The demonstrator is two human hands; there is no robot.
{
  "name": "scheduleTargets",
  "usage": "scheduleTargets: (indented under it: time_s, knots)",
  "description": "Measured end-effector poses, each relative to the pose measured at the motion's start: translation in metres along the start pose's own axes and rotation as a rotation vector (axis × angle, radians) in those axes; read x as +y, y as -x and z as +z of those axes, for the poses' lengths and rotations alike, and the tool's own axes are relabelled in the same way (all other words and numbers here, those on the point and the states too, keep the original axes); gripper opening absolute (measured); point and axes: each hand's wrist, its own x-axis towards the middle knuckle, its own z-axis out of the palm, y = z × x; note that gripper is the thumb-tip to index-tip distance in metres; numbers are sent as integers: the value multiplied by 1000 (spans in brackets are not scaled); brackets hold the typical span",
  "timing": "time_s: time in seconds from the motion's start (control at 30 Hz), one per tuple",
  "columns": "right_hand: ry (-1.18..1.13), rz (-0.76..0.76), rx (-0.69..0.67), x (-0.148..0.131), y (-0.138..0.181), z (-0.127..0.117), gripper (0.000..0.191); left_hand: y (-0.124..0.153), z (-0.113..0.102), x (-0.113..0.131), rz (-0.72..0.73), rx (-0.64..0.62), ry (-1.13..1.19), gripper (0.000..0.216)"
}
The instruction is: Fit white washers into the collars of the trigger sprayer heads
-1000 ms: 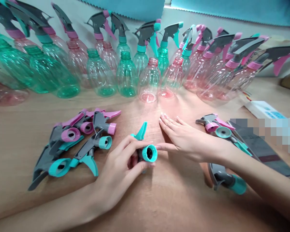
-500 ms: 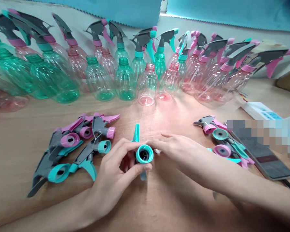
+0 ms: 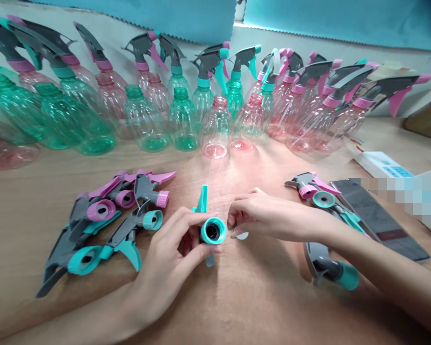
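Note:
My left hand (image 3: 172, 254) is wrapped round a trigger sprayer head (image 3: 214, 231), its teal collar opening turned up at me and its teal trigger pointing away. Just to the right, my right hand (image 3: 253, 213) has its fingers curled down and thumb drawn in close to them. Whatever the fingertips pinch, if anything, is hidden. A small whitish disc (image 3: 242, 235) shows right under that thumb; I cannot tell whether it is touched. Left of my left hand lies a pile of pink and teal sprayer heads (image 3: 104, 211).
Clear green and pink bottles (image 3: 217, 129) line the back, several topped with sprayers. More sprayer heads (image 3: 314, 187) lie at right, beside a phone (image 3: 377, 220). One teal-collared sprayer head (image 3: 326, 266) lies beneath my right forearm. A white device (image 3: 384, 165) stands behind the phone.
My right hand has drawn back slightly from the sprayer head, its fingers going from stretched to curled. Its forearm has shifted, uncovering the sprayer head below. My left hand keeps its hold.

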Motion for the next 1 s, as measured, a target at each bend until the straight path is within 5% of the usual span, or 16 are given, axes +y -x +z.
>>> scheduleTargets:
  time_s: [0.2, 0.37, 0.63, 0.83, 1.0]
  knots:
    - [-65, 56, -86, -1, 7, -15, 15, 0, 0, -2, 1, -8, 7, 21]
    - [-90, 78, 19, -1, 21, -37, 13, 0, 1, -2, -7, -10, 30, 17]
    - [-638, -126, 149, -33, 18, -20, 10, -3, 1, 6, 29, -9, 49, 16]
    - [-563, -106, 253, -30, 10, -2, 9, -2, 2, 5, -1, -16, 93, 14]
    - [-309, -236, 466, -28, 12, 2, 3, -1, 2, 4, 26, -23, 94, 14]
